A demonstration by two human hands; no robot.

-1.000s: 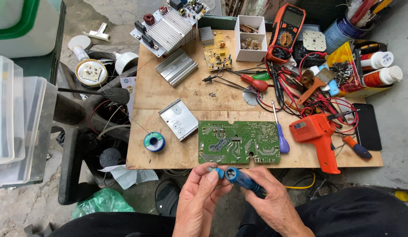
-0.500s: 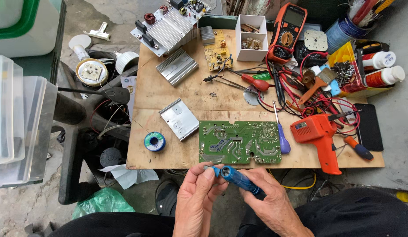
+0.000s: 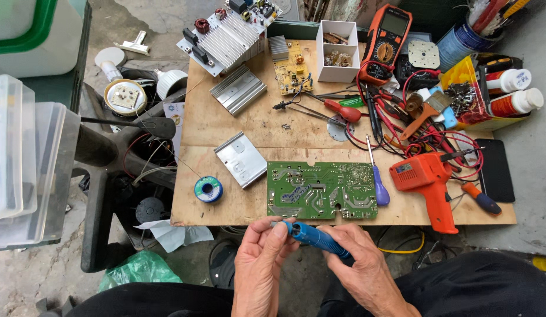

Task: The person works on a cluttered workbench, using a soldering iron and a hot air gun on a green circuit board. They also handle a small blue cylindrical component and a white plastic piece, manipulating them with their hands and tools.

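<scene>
Head view shows the right hand (image 3: 367,270) clenched around a blue soldering tool (image 3: 317,238) just off the bench's (image 3: 237,132) near edge, left hand (image 3: 258,264) pinching its tip as if adjusting it, beside the green circuit board (image 3: 321,190).

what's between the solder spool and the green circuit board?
Head view: a bent grey metal plate sits between solder spool and green circuit board, slightly farther back; otherwise bare wooden board.
</scene>
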